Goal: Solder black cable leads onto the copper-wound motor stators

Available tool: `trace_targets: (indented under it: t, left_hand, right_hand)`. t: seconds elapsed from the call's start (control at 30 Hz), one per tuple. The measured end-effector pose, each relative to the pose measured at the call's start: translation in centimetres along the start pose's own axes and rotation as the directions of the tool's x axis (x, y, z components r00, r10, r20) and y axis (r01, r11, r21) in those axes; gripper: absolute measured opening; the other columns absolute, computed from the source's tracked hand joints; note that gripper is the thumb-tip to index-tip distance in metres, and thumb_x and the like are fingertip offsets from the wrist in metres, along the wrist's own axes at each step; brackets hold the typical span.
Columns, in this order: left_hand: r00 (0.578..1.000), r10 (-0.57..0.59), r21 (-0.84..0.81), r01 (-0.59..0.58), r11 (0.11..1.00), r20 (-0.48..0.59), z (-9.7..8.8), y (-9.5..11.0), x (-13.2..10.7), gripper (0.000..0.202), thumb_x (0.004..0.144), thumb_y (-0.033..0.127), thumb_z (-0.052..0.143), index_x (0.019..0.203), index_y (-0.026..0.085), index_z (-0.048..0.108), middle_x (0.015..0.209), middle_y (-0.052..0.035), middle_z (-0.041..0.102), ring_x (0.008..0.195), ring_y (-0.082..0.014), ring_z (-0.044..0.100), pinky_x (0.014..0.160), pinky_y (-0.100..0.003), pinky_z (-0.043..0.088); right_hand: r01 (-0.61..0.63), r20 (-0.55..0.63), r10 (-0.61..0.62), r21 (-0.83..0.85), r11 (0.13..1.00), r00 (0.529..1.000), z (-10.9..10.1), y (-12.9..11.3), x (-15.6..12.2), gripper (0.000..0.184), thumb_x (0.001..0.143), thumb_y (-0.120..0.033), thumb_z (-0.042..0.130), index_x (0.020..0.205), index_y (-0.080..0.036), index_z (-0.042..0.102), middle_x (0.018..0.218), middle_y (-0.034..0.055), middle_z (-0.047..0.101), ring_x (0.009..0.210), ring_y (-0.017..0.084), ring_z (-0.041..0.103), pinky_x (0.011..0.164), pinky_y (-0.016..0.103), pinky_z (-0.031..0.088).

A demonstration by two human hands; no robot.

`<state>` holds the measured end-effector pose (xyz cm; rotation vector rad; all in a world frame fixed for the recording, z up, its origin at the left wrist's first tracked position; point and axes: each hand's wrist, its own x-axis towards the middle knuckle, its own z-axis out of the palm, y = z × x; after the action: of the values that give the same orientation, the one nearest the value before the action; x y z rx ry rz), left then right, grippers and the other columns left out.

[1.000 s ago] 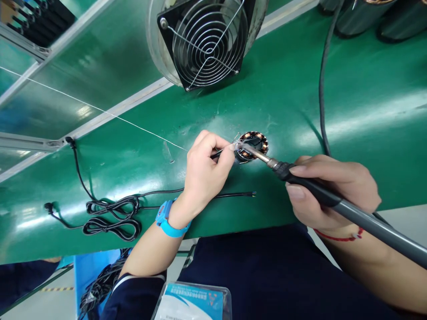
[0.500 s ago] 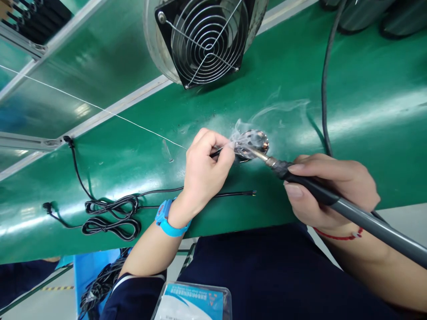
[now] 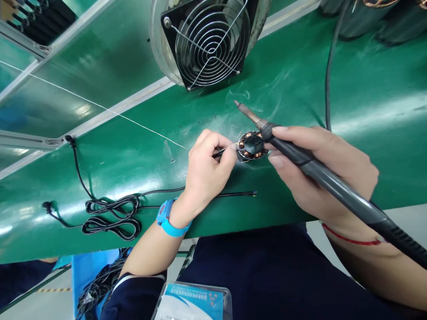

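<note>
My left hand (image 3: pixel 207 169) pinches the end of a black power cord (image 3: pixel 218 154) at the left rim of a motor stator (image 3: pixel 243 147), a round ring with copper windings. A thin solder wire (image 3: pixel 133 121) runs from the upper left into the same hand. My right hand (image 3: pixel 328 171) grips a soldering iron (image 3: pixel 307 162) by its dark handle. The iron's bare tip points up and left, above the stator and apart from it. Thin smoke drifts over the bench there. My left fingers hide the exact spot where cord and stator meet.
A fan with a wire guard (image 3: pixel 212 50) stands behind the stator on the green bench (image 3: pixel 293 84). Bundled black power cords (image 3: pixel 111 206) lie at the left. Dark cylinders (image 3: pixel 356 22) stand at the back right, near a hanging cable (image 3: pixel 328 84). A blue bin (image 3: pixel 78 280) sits below.
My right hand has lifted the soldering iron's tip up and away from the stator. The smoke has thinned and the copper windings show more clearly. My left hand stays nearly in place.
</note>
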<state>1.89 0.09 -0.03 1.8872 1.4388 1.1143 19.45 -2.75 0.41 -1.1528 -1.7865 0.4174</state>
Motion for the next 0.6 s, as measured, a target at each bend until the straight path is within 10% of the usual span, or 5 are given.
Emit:
trace_targets:
  t: [0.6]
  left_hand:
    - [1.0, 0.018, 0.045, -0.018, 0.999, -0.008, 0.0, 0.0, 0.2, 0.021, 0.08, 0.006, 0.058, 0.066, 0.02, 0.05, 0.067, 0.003, 0.055, 0.066, -0.0108, 0.05, 0.06, -0.026, 0.039]
  right_hand:
    - [-0.156, 0.105, 0.153, 0.021, 0.988, 0.983, 1.5, -0.4, 0.3, 0.043, 0.09, -0.021, 0.06, 0.131, -0.031, 0.05, 0.119, 0.0039, 0.068, 0.115, 0.028, 0.063, 0.102, 0.053, 0.049]
